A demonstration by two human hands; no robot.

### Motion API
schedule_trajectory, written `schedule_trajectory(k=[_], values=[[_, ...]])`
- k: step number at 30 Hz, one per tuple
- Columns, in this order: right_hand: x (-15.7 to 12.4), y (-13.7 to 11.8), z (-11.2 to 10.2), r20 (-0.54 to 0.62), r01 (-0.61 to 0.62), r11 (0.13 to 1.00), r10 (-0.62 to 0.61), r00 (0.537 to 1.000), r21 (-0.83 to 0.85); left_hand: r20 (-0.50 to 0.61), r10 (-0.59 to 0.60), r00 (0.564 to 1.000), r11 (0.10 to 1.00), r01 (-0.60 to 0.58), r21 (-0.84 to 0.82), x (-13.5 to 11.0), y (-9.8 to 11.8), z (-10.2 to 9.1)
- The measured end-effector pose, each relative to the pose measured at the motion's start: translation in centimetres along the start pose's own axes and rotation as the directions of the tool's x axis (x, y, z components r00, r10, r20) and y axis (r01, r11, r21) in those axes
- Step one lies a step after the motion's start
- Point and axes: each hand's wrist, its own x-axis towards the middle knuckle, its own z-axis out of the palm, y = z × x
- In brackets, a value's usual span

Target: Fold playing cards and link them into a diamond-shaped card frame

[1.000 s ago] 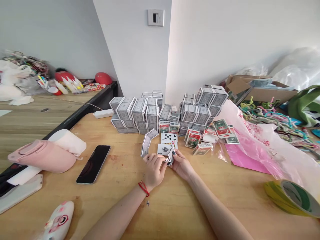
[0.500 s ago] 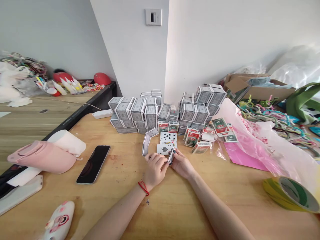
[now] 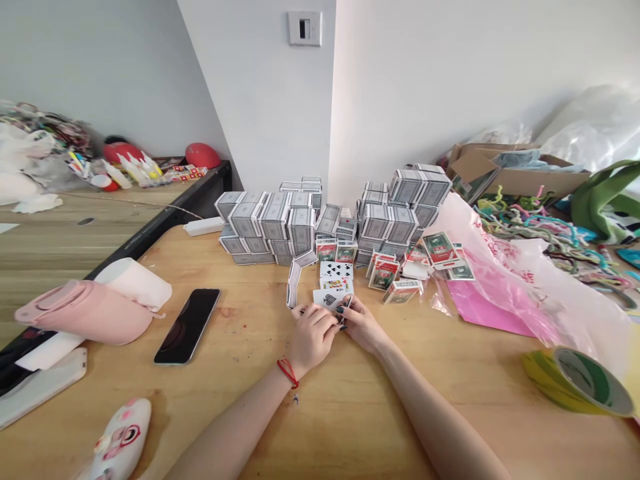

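My left hand [image 3: 313,337], a red string bracelet at its wrist, is closed with its fingertips on a small folded playing card [image 3: 343,323]. From the other side, my right hand [image 3: 364,325], with dark nail polish, pinches the same card; fingers cover most of it. Just beyond them an ace of spades [image 3: 326,299] lies face up, overlapping a face card [image 3: 331,283] and another spade card [image 3: 336,270]. Left of these, a bent strip of joined folded cards [image 3: 295,279] stands on the table, near my left fingertips.
Stacked blocks of folded cards [image 3: 249,217] stand at the back left, more card blocks [image 3: 377,222] at the back right. Card boxes [image 3: 401,291] lie before them. A phone [image 3: 187,327] and pink cup [image 3: 85,312] are left; a tape roll [image 3: 575,380] and pink plastic [image 3: 500,307] right.
The card between my hands, tilted up before, is now lower and more covered. My right fingers have closed down over it. The view has shifted slightly.
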Motion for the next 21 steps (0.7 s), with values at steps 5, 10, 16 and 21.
schedule_trajectory(k=[5, 10, 16, 21], values=[[0.1, 0.2, -0.1, -0.023, 0.055, 0.995, -0.057, 0.998, -0.079, 0.02, -0.001, 1.0, 1.0, 0.001, -0.003, -0.1, 0.0, 0.1], [0.0, 0.2, -0.2, -0.018, 0.024, 0.992, -0.026, 0.999, -0.12, 0.021, 0.004, 1.0, 1.0, -0.004, -0.012, 0.0, 0.0, 0.1], [0.2, 0.4, -0.7, -0.006, 0.04, 0.98, -0.042, 0.999, -0.194, 0.007, 0.012, 1.0, 1.0, -0.012, -0.007, -0.1, -0.1, 0.0], [0.3, 0.5, -1.1, 0.006, 0.063, 0.965, -0.064, 0.998, -0.255, -0.022, -0.013, 1.0, 1.0, 0.013, -0.015, -0.3, -0.1, 0.2]])
